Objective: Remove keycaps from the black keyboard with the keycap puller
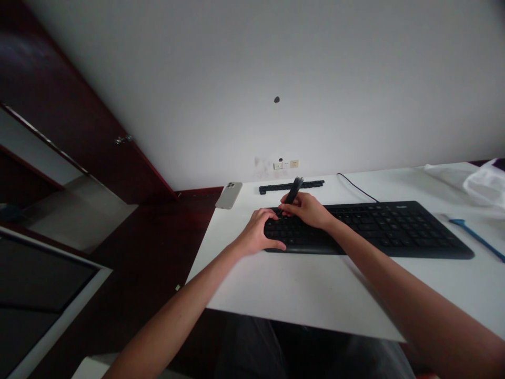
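A black keyboard (pixel 379 226) lies across the white table (pixel 300 289). My left hand (pixel 258 230) rests on its left end, fingers curled over the edge and thumb along the front, gripping it. My right hand (pixel 307 209) is closed round a slim black tool (pixel 294 190), whose lower tip touches the upper-left keys. The tool slants up and to the right out of my fist.
A phone (pixel 229 195) lies face down at the table's far left corner. A black strip (pixel 292 186) lies behind the keyboard, beside its cable (pixel 357 187). A blue tool (pixel 475 237) and white plastic bag (pixel 485 184) are at the right. Dark floor lies left of the table.
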Motion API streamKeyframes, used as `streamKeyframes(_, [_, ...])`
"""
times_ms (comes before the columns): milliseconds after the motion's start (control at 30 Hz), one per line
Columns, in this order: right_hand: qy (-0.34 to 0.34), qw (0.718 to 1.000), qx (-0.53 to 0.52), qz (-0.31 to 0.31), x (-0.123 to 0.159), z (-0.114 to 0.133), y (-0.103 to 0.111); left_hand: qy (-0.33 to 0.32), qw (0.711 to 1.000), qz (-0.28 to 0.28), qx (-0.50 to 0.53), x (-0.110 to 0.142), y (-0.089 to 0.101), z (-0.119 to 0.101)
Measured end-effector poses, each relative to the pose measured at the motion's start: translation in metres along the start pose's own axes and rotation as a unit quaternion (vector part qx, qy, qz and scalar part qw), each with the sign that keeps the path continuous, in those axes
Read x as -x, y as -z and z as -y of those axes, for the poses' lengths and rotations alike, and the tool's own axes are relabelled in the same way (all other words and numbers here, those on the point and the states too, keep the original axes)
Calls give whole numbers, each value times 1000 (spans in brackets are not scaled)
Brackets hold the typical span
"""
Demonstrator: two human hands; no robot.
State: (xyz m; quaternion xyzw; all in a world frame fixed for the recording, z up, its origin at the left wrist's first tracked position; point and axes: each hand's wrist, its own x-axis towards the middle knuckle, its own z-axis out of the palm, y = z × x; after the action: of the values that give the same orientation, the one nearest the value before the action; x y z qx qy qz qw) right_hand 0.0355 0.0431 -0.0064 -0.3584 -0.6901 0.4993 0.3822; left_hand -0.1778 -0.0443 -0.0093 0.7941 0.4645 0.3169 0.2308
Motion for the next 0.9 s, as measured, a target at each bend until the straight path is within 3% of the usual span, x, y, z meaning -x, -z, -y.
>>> streamKeyframes(267, [6,999,16,39,4,10,2,3,1000,3,2,0,1,-2])
streamKeyframes(433, [24,990,137,-16,9,22,-1,-1,1000,6,-14,0,2,-3])
streamKeyframes(633, [95,951,292,-36,14,28,-2,-1,1000,10,-20,0,4,-4])
streamKeyframes(733, [97,949,300,-28,17,31,-6,-3,1000,10,-20,0,4,-4])
streamKeyframes(900, [85,967,239,-19,19,36,-17,-7,1000,12,-29,1,5,-5])
